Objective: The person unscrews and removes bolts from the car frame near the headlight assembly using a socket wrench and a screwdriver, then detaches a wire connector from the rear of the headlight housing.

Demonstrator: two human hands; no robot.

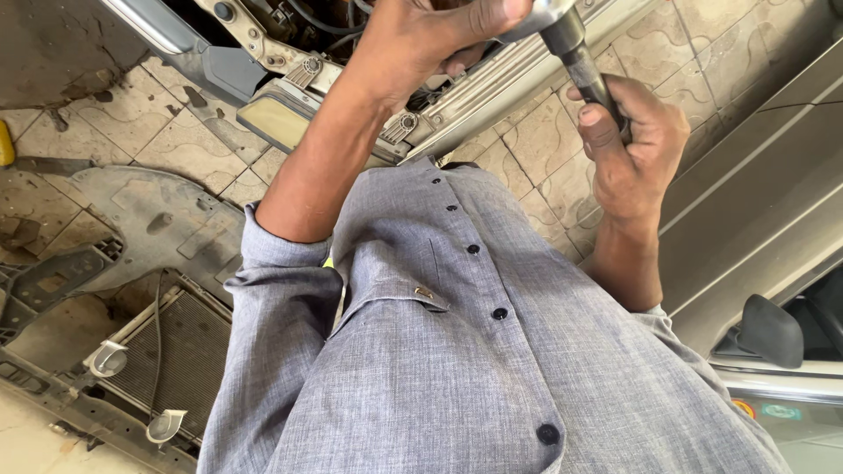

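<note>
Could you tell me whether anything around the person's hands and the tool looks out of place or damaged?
Yes. Both hands, left hand and right hand, grip a metal wrench over a stripped vehicle front. Removed parts lie on the stained tile floor: a radiator and a grey underbody panel.

This is a car repair workshop. A stripped silver vehicle front with bare metal brackets and exposed cables [290,79] stands over a stained, cracked tiled floor [158,140]. Removed parts lie loose on that floor: a grey moulded plastic underbody shield [149,219] and, beside it, a black finned radiator in its frame [176,360]. At the right edge stands a second silver car with a black side mirror [771,329]. A chrome and black ratchet wrench [580,57] is in use.
</note>
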